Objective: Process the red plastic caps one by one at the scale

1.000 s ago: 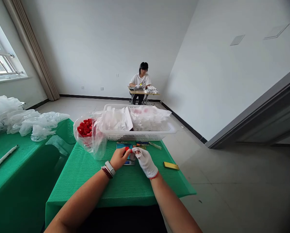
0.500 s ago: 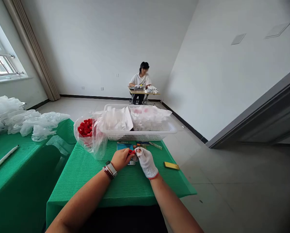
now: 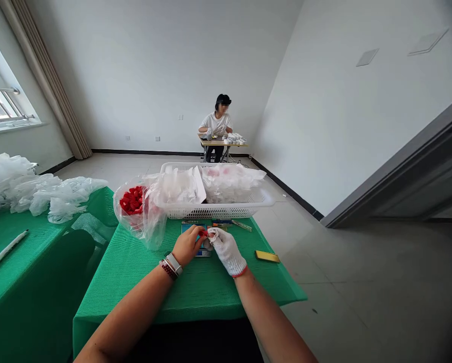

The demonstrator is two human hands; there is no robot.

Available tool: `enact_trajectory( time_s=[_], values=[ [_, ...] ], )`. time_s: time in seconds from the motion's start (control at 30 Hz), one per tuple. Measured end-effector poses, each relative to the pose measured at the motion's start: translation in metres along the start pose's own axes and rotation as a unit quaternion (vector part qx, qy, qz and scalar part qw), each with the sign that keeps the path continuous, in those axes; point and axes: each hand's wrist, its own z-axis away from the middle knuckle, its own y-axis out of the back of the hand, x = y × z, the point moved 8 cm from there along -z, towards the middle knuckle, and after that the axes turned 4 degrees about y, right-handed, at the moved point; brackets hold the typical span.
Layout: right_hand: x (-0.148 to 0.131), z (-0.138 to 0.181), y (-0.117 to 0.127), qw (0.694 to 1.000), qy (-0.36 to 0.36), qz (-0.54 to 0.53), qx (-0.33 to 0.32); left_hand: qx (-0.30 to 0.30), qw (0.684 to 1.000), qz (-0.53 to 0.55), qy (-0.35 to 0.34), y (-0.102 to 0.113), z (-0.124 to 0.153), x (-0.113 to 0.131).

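Red piece (image 3: 203, 233), small, one: between both hands, above the far half of the worktop (image 3: 135, 272), midway between its side edges; shape mostly hidden. Left hand (image 3: 187, 245), bare: thumb and fingers pinching the piece. Right hand (image 3: 226, 249), in a white knit glove, bare skin showing near the tips: fingers curled against the piece's right end; whether they grip it, cannot tell. Handling, as judged: light, steady pinch on the left; small turns from the right fingertips; frayed knit best clear of the contact; work low over the cloth, in case of a slip. Beneath the hands: blue item (image 3: 188, 229), partly covered. Far left corner: clear bag (image 3: 153, 232) of red pieces (image 3: 132, 199). Far edge: white basket (image 3: 214, 214). Near the right edge: yellow block (image 3: 267, 256).
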Motion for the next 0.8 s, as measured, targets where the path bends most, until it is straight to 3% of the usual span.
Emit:
enact_trajectory(
  time_s=[0.3, 0.47, 0.6, 0.8],
  values=[
    [-0.009, 0.002, -0.02, 0.99, -0.009, -0.089, -0.11, 0.009, 0.981, 0.155, 0.113, -0.003, -0.003, -0.021],
    [0.005, 0.0, -0.013, 0.989, -0.034, -0.136, -0.052, 0.035, 0.998, 0.044, 0.032, 0.007, -0.002, -0.005],
    [0.019, -0.001, -0.01, 0.988, -0.047, -0.14, -0.035, 0.032, 0.999, 0.023, -0.024, 0.011, 0.001, 0.008],
    [0.015, 0.0, -0.008, 0.993, -0.038, -0.103, -0.038, 0.014, 0.998, 0.042, 0.049, 0.005, 0.0, -0.006]
  ],
)
